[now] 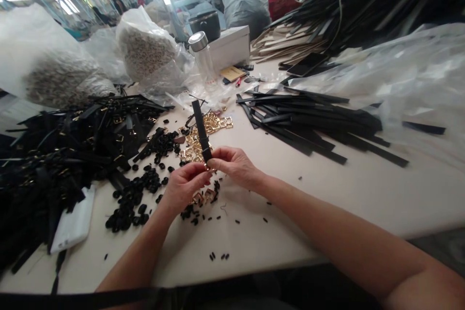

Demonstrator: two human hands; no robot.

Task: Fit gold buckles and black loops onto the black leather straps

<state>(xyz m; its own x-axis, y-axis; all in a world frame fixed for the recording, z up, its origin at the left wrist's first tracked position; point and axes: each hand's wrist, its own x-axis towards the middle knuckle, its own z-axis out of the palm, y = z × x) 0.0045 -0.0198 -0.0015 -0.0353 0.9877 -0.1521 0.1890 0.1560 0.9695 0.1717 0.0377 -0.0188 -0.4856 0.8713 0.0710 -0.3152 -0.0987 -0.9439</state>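
Note:
Near the middle of the table, a black strap (200, 126) stands up at a slight tilt from my fingers. My right hand (232, 163) pinches its lower end between thumb and fingers. Close against it, my left hand (186, 184) is closed with its fingertips at a small gold buckle (208, 167) at the strap's bottom end; the fingers partly cover the buckle. Behind the strap lies a heap of gold buckles (196, 147). Below my hands are a few more gold buckles (207, 197) and small black pieces (189, 212).
Black straps with buckles (72, 150) are heaped at left, beside round black pieces (125, 208) and a white box-like object (74, 223). Loose black straps (308, 121) lie at right near plastic sheeting (428, 72). A glass bottle (203, 58) and filled plastic bags (143, 48) stand behind.

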